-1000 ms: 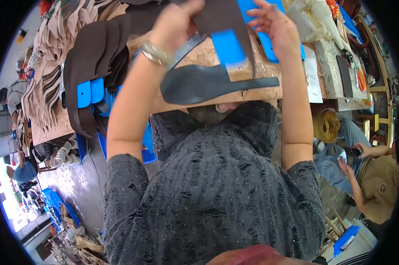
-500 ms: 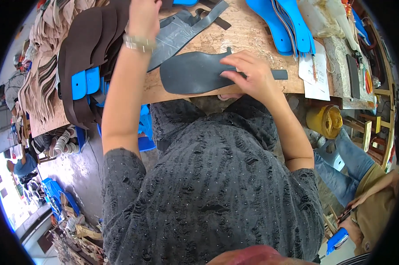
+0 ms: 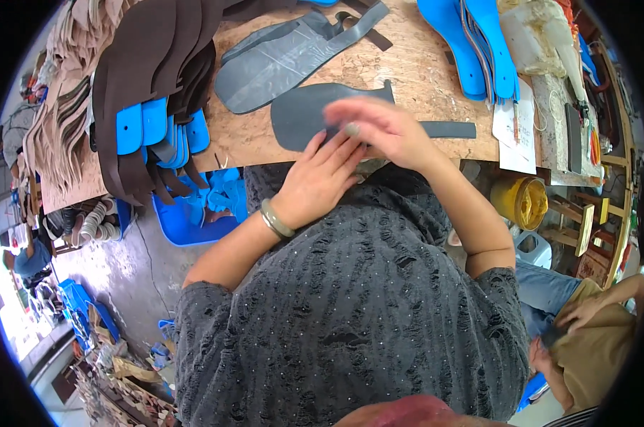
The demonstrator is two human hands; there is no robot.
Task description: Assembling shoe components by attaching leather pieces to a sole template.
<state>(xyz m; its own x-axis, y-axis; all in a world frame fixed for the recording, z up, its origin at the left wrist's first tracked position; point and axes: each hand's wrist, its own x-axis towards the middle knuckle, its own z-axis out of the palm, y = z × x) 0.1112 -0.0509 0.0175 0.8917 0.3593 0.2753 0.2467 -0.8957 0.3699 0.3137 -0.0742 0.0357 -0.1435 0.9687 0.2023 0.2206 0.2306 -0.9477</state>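
Observation:
A dark grey sole-shaped sheet [image 3: 297, 117] lies flat at the table's near edge, with a narrow strap-like end [image 3: 446, 129] reaching right. My left hand [image 3: 318, 174], with a bangle on its wrist, lies across the sheet's near edge, fingers stretched out. Above its fingertips is my right hand [image 3: 393, 135], close to or touching them; its fingers are smeared by motion and whether they hold anything is hidden. Just beyond lies another grey sole-shaped piece [image 3: 265, 71] with a shiny, wrinkled surface.
Brown sole sheets [image 3: 140, 57] and blue-ended pieces [image 3: 129, 128] are stacked at left. Blue soles [image 3: 464, 57] stand at right beside white paper [image 3: 514, 135]. A blue bin [image 3: 186, 231] and a yellow bucket [image 3: 528, 203] are below table height. Another person [image 3: 592, 327] sits at right.
My left hand has come back from the far left of the table to the grey sheet, meeting my right hand. My right hand has shifted slightly down and left.

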